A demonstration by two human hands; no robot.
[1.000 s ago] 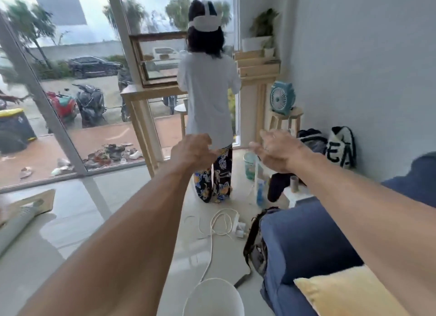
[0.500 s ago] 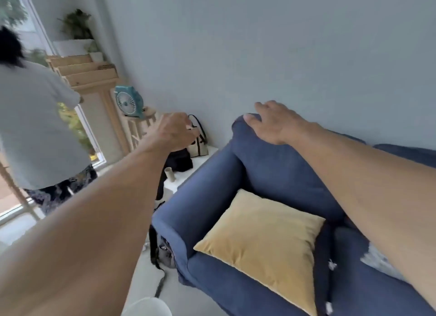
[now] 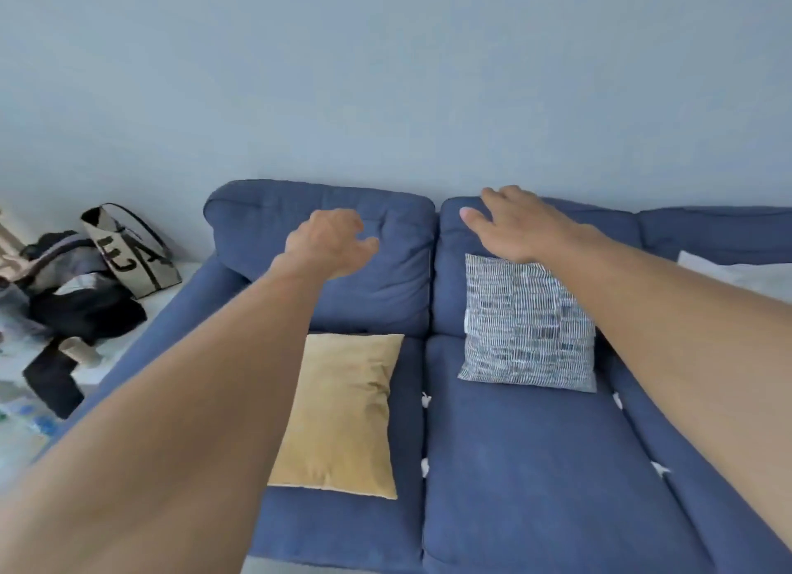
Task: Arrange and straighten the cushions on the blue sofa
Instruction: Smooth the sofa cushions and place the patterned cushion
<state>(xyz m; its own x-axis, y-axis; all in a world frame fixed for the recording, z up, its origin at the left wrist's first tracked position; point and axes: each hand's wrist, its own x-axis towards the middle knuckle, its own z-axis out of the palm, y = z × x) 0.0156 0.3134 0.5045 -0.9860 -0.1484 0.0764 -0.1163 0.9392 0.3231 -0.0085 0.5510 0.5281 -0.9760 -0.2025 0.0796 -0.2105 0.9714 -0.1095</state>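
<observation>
Both hands have swung to the back of the blue sofa (image 3: 535, 466): left hand (image 3: 330, 243) loosely curled, empty; right hand (image 3: 514, 226) with fingers spread at a back cushion (image 3: 449, 290). Next, probably prop the yellow cushion (image 3: 343, 410) lying flat on the seat.

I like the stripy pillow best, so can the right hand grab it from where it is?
Probably yes. The right hand is spread open at the blue back cushion, directly above the blue-and-white patterned cushion, which leans there uncovered. Nothing lies between them, so a short move down should reach it.
</observation>
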